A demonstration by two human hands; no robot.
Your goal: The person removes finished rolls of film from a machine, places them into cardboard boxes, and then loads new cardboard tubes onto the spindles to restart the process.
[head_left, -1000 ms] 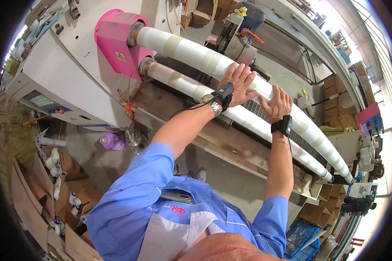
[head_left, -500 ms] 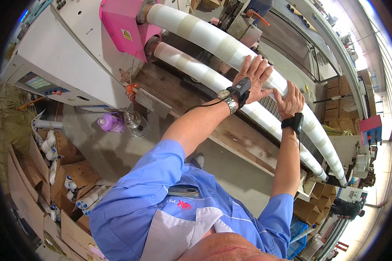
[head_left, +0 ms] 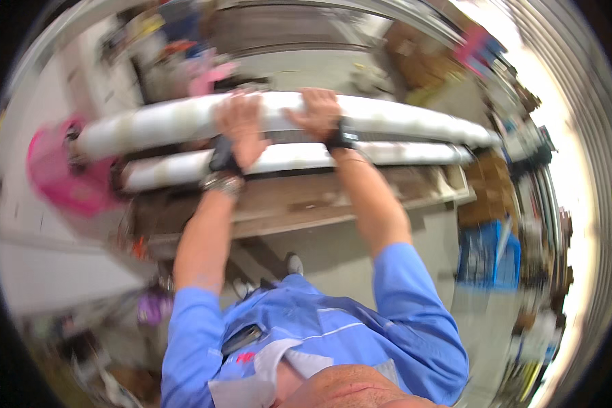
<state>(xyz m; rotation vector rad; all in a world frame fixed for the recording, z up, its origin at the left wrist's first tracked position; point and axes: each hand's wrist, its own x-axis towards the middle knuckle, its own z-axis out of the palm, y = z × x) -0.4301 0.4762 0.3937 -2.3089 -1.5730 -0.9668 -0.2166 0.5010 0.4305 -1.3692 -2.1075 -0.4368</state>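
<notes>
Two long white rollers lie side by side in front of me, both blurred by motion. On the far, thicker white roller (head_left: 401, 119), my left hand (head_left: 241, 129) rests with its fingers stretched across the top. To its right, my right hand (head_left: 317, 117) lies over the same roller, thumb apart from the fingers. The nearer, thinner white roller (head_left: 292, 158) runs below both wrists. A metal watch (head_left: 222, 183) and a black strapped device (head_left: 223, 156) sit on my left wrist. Another black device (head_left: 341, 134) is strapped to the right one.
A pink housing (head_left: 61, 170) holds the rollers' left ends. Along the near side runs a brown machine ledge (head_left: 285, 197). A blue crate (head_left: 486, 255) and cardboard boxes (head_left: 489, 183) stand at right. On the floor at left is a purple container (head_left: 155, 306).
My view has swung round, so the rollers now lie nearly level across it. Both hands remain on the far roller, with the left shifted along it, farther from the right.
</notes>
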